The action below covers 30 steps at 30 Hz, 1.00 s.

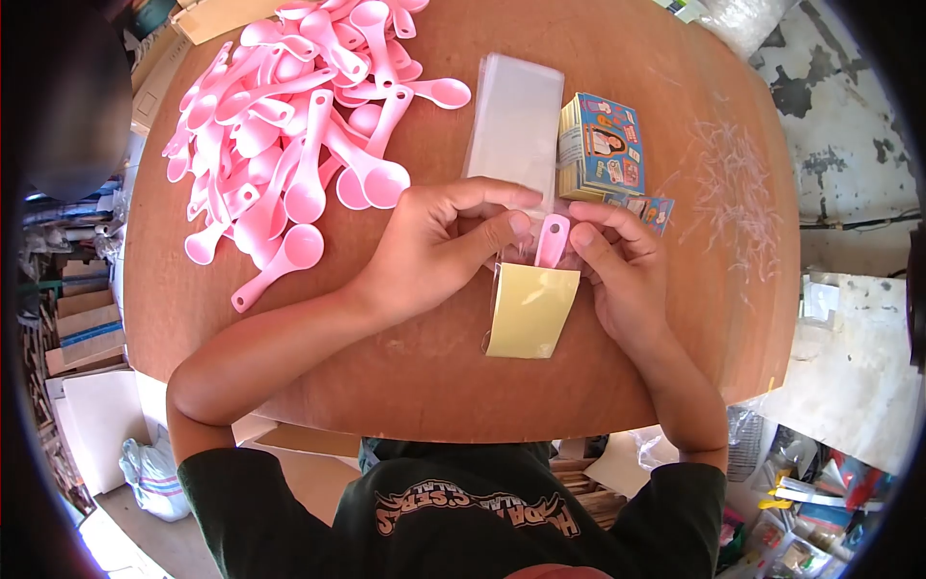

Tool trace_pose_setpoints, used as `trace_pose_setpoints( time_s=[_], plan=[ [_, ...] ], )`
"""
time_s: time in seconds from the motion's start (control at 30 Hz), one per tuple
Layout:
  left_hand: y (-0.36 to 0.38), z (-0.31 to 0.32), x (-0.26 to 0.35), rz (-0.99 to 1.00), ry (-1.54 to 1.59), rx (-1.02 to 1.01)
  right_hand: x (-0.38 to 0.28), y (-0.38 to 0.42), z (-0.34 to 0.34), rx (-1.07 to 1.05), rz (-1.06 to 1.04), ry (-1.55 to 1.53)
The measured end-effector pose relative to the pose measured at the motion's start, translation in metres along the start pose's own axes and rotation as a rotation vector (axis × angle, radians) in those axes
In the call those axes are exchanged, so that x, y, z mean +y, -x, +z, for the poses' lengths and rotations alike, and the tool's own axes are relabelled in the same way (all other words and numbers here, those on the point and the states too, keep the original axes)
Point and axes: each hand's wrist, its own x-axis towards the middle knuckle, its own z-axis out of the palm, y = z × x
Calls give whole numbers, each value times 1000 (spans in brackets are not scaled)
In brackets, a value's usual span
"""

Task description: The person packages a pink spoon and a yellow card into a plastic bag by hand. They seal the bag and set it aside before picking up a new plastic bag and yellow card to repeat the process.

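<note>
Between my two hands is a clear plastic bag (516,254), holding a pink spoon (552,243) and a plain yellow card (533,314). The spoon's handle, with its hole, shows at the bag's upper end; the card hides the rest. My left hand (439,246) pinches the bag's upper left side between thumb and fingers. On the other side, my right hand (622,270) has its thumb and forefinger closed at the bag's upper right, beside the handle. Just beyond my fingertips lies a stack of clear bags (518,116). A block of printed cards (608,145) stands right of it.
Pink spoons (289,145) are heaped on the back left of the brown table (415,386). One loose card (651,209) lies near my right fingers. Thin clear plastic strips (738,183) are scattered at the right. Cardboard (159,82) stands beyond the left edge.
</note>
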Motion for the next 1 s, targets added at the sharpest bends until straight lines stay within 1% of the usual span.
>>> trace_pose_setpoints(
  time_s=[0.07,0.13,0.17,0.2,0.23,0.3,0.37,0.43,0.53,0.77,0.8,0.87,0.93,1.0],
  plan=[
    [0,0,1,-22,34,12,-1,0,-2,-11,21,-24],
    [-1,-2,-2,54,-15,-18,-3,1,1,-17,12,-60],
    [-1,-3,0,54,-15,-17,-4,2,3,-20,2,-98],
    [0,-4,4,-6,23,-43,-3,2,2,-21,3,-98],
    [1,-5,6,-66,61,-68,0,3,1,-22,-23,-106],
    [1,-6,5,-40,45,-73,4,3,-2,-25,-49,-112],
    [1,-7,5,-12,28,-79,6,2,-6,-52,-146,-12],
    [0,-7,4,28,48,-111,2,1,-6,-70,-138,-18],
    [1,-9,8,-16,70,-111,2,1,-5,-94,-134,-32],
    [2,-12,3,1,46,-113,2,2,-7,-126,-138,35],
    [2,-13,3,-11,105,-119,1,2,-8,-126,-137,36],
    [2,-13,4,-23,164,-124,-1,2,-9,-187,-105,-109],
    [3,-12,6,-38,70,-105,-2,2,-8,-200,-81,-144],
    [2,-7,7,-36,42,-92,0,3,-7,-215,-57,-178]
  ],
)
